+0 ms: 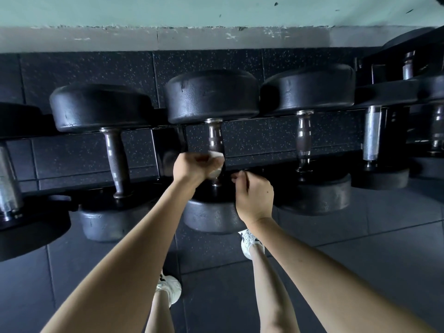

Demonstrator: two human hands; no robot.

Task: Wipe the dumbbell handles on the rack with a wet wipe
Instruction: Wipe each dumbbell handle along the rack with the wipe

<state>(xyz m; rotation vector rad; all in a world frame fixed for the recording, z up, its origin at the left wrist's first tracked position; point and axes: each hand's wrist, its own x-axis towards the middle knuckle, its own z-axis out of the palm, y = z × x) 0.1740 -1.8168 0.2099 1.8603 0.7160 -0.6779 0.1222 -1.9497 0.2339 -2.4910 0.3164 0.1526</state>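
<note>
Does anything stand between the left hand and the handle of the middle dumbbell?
Nothing visible does. The left hand wraps the wet wipe around that handle; the right hand is beside it, to the right.

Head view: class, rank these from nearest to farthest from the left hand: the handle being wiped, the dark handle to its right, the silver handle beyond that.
1. Wiped handle, centre: the left hand grips it through the wipe.
2. Dark handle, next to the right.
3. Silver handle, farther right again.
</note>
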